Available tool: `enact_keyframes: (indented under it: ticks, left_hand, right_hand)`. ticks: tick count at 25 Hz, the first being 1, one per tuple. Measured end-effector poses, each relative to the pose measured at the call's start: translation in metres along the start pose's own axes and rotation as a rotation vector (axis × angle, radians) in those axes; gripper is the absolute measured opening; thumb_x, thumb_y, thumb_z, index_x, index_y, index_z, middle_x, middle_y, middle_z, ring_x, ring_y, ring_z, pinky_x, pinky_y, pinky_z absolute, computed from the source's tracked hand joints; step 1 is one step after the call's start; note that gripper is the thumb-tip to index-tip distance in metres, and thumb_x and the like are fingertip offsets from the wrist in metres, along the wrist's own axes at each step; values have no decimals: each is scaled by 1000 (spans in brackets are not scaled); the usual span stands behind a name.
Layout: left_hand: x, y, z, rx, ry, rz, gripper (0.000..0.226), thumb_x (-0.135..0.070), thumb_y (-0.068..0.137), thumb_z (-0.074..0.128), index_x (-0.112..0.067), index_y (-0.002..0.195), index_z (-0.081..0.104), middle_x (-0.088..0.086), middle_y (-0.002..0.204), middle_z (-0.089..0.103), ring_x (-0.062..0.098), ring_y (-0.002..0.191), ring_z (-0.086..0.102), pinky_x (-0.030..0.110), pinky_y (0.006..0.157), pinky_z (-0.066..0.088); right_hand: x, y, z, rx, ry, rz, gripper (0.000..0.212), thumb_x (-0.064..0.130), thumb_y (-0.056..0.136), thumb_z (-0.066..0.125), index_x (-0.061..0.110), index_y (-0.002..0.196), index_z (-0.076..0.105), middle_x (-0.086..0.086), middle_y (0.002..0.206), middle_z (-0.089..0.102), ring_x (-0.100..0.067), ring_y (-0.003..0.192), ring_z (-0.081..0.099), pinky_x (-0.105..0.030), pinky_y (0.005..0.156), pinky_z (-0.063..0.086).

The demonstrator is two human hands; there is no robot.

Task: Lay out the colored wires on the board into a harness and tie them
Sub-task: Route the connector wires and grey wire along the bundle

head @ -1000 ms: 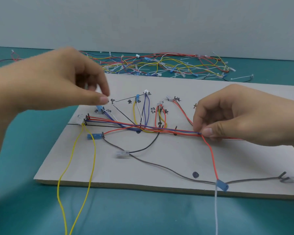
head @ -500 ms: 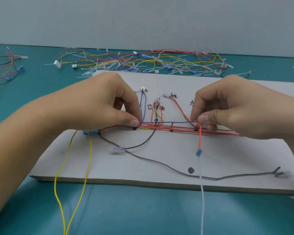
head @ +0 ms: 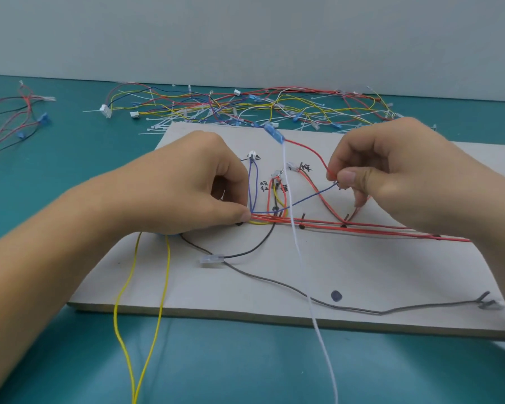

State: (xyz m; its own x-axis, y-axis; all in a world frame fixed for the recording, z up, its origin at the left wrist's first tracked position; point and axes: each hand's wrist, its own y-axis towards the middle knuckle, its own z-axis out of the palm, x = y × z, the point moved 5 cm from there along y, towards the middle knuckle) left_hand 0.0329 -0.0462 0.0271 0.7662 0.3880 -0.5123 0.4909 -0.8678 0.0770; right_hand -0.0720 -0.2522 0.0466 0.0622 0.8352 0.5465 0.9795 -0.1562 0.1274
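A grey board [head: 362,275] lies on the teal table, with a bundle of red wires [head: 362,227] running across it past black pegs. My left hand [head: 184,182] pinches the bundle's left end against the board, where blue and yellow loops join it. My right hand [head: 391,173] is raised above the board and pinches a blue wire [head: 303,199] and a red wire [head: 306,148]. That red wire rises to a blue connector [head: 273,132], from which a white wire [head: 301,258] hangs down over the board's front edge. Yellow wires [head: 146,301] trail off the front left.
A grey-black wire [head: 274,282] with a clear connector [head: 212,259] crosses the board's front. A tangled pile of coloured wires and white cable ties [head: 245,106] lies behind the board. Another small wire bunch [head: 15,118] sits at far left.
My left hand came down from above and pinched the bundle's left end. My right hand lifted off the bundle, pulling the red and blue wires up, so the blue connector swung up and back.
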Motion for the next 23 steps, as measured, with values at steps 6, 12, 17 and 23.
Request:
enact_keyframes:
  ticks: [6,12,17,23]
  left_hand:
    - [0,0,-1,-14,-21,31,16,-26,82,82,-25,68,76,-3,62,68,14,53,54,24,49,41]
    - [1,0,-2,-7,-29,10,14,-26,80,83,-27,68,77,-17,62,67,9,57,52,13,51,38]
    - [5,0,-4,-37,37,-101,22,-50,70,84,-32,65,74,-19,65,69,5,55,52,25,52,37]
    - [9,0,-10,-88,73,-98,54,-71,54,76,-23,65,54,-11,48,47,11,48,37,28,50,34]
  right_hand:
    - [25,39,-5,64,-212,-5,24,15,96,63,30,78,66,28,65,63,4,63,61,-25,58,43]
    - [41,100,17,283,-384,53,24,9,95,56,23,84,71,6,82,72,-12,63,75,-26,59,53]
    - [47,117,39,276,-415,85,13,13,97,52,13,100,64,-4,97,66,-19,61,76,-32,62,57]
    - [55,123,56,274,-505,69,21,4,86,50,13,100,62,-8,88,69,-30,74,74,-45,78,63]
